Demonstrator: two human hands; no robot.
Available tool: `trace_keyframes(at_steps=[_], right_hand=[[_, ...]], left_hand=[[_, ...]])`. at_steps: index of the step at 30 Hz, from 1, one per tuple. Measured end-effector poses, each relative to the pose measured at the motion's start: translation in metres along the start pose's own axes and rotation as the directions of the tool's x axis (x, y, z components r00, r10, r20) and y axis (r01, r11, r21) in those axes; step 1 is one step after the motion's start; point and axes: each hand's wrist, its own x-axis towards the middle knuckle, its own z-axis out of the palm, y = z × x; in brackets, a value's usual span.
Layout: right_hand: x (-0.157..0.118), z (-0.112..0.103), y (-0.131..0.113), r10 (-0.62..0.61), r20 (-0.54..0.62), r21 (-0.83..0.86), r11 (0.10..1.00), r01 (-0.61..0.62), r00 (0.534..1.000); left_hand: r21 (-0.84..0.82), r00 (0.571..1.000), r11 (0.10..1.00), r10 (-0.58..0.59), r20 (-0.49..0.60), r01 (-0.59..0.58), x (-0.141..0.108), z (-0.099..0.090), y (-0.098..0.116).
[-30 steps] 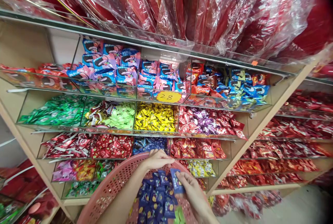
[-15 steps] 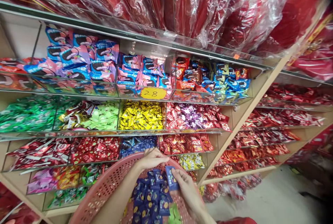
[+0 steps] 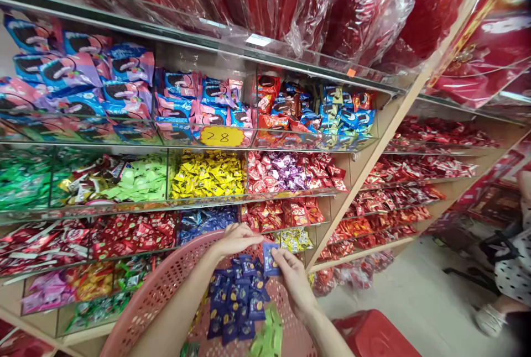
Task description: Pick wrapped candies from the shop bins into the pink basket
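A pink perforated plastic basket point(image 3: 143, 286) is in front of me at the bottom of the view. My left hand point(image 3: 238, 239) lies over its far rim, fingers curled on the edge and thumb pointing right; the fingertips are partly hidden. Between thumb and fingers, my right hand point(image 3: 290, 275) pinches a small dark blue candy packet point(image 3: 270, 260) above the basket's far right side. Inside the basket is a pile of similar dark blue packets point(image 3: 234, 302), with light green packets point(image 3: 267, 332) nearer me.
Ahead stand shelves with clear dividers, holding yellow candies point(image 3: 209, 174), blue candies point(image 3: 207, 223) and red packets point(image 3: 133, 232). A yellow price tag point(image 3: 222, 136) reads 28. A red stool-like object point(image 3: 375, 335) is at lower right. Beyond it sits a person in a polka-dot garment point(image 3: 514, 268).
The view has shifted right, bringing the red object and the other person into sight. Both hands keep their places at the basket, the right with the same packet, lifted slightly.
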Motion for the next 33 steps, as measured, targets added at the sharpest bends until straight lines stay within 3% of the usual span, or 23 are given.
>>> trace_keyframes(at_steps=[12,18,26,33], right_hand=[[0.005,0.006,0.000,-0.052,0.001,0.065,0.997,0.052,0.999],[0.009,0.015,0.008,0.032,0.124,-0.102,0.995,-0.019,0.992],[0.011,0.035,0.009,0.035,0.190,-0.192,0.981,0.002,0.981],[0.012,0.038,0.022,0.024,0.243,-0.259,0.965,0.041,0.970]], left_hand=[[0.000,0.999,1.000,0.024,-0.027,-0.024,-0.009,-0.009,-0.003],[-0.014,0.998,1.000,-0.001,-0.060,0.000,-0.018,-0.017,-0.011],[-0.070,0.993,0.997,-0.053,-0.110,0.046,-0.033,-0.027,-0.024],[-0.080,0.985,0.991,-0.115,-0.129,0.105,-0.042,-0.033,-0.018]])
